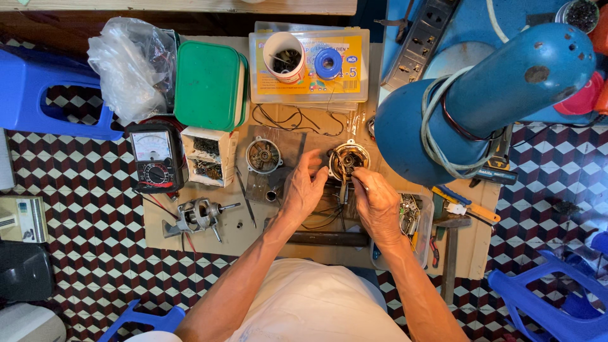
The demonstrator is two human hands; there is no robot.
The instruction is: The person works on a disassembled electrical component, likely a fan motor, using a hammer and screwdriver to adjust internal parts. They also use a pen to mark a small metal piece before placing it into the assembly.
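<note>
Head view: both hands meet at the motor stator (348, 159); left hand (304, 190) steadies its rim with curled fingers, right hand (375, 201) pinches a thin tool against it.

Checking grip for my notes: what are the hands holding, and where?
Both the left hand and right hand steady the motor stator by its lower rim; exact finger contact is unclear.

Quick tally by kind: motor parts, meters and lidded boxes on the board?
Motor parts: 3 - stator at left hand and right hand, end cap, rotor
Meters: 1 - multimeter
Lidded boxes: 2 - green box, clear case
Total: 6
</note>
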